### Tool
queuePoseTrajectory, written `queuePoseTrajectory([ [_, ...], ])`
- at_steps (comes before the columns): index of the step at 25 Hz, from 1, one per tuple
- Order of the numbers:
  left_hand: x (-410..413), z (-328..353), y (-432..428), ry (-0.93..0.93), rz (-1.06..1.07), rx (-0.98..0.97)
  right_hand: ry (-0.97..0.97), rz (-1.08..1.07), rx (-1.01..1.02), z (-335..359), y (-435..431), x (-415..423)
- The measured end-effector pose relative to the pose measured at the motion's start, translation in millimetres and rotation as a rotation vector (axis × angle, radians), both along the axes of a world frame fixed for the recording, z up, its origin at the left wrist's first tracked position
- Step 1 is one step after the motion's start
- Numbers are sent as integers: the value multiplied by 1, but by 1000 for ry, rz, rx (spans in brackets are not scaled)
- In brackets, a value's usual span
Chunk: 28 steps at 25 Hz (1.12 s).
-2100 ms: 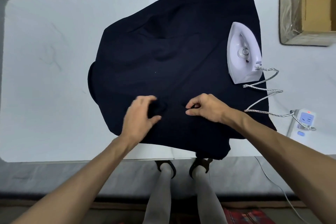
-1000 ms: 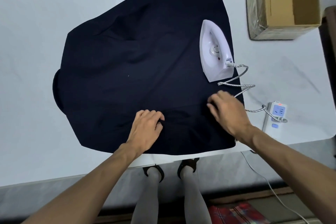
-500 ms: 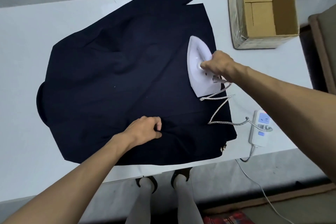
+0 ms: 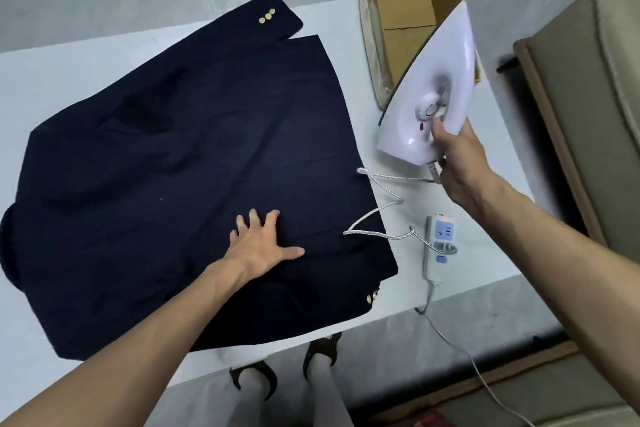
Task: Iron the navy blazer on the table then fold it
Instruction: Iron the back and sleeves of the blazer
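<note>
The right hand point(image 4: 457, 163) was clamped on the back end of a white plastic electric iron point(image 4: 440, 80), with the thumb up beside its round dial. The iron was held clear of the white surface point(image 4: 398, 291) and tilted, with its pointed nose away from the person and overlapping the open brown cardboard box point(image 4: 372, 24) in the view. A braided silver cord point(image 4: 377, 215) ran from the iron's heel in loose zigzags across the right edge of the garment to a white power strip point(image 4: 438, 243), which lay on the surface just beside the garment's hem.

The left hand point(image 4: 259, 246) lay flat, with fingers straight and spread apart, pressing on the near part of the navy blazer point(image 4: 173, 166). The blazer was spread out over the middle of the surface, with soft creases across it. One sleeve reached towards the far edge, showing three gold cuff buttons point(image 4: 267, 16). Two more gold buttons point(image 4: 372, 296) showed at the near right corner, where the cloth was close to the surface's front edge.

The cardboard box stood at the far right corner of the surface, well apart from the left hand. A beige upholstered seat point(image 4: 588, 107) stood to the right of the surface. Below the front edge, the person's feet point(image 4: 322, 347) were in dark shoes and pale socks on the floor.
</note>
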<state>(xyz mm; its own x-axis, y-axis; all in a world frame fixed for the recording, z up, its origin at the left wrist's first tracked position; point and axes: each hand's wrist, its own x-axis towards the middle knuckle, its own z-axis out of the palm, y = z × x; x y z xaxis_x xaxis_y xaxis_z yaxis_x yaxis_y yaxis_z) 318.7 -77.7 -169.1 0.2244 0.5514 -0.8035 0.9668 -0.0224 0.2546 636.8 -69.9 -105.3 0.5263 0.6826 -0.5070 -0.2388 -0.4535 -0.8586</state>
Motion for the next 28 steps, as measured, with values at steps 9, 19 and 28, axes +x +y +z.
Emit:
queuePoseTrajectory([
  [9, 25, -7, -11, 166, -242, -137, -501, -151, -175, -57, -12, 55],
  [19, 22, -15, -10, 136, -243, -146, -463, -301, -305, -82, -19, 56],
  [28, 22, -19, -11, 134, -253, -128, -251, -357, -286, -94, -8, 58],
])
